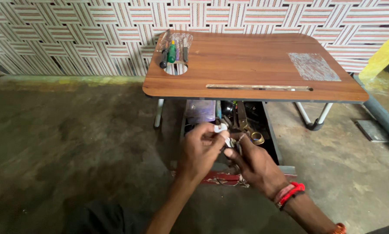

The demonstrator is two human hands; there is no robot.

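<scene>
Bench first: a low brown wooden folding bench (251,60) stands over an open dark tool box (270,138) on the concrete floor. Above the box, the left hand (199,151) and right hand (255,164) meet, both grips pinching a small white plastic piece (222,128) at the fingertips. A slip, I judge, would drop it among the scissors (246,123), hard to find.

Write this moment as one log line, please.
left hand: pinching small white piece | right hand: touching it | below: open toolbox, scissors
</scene>
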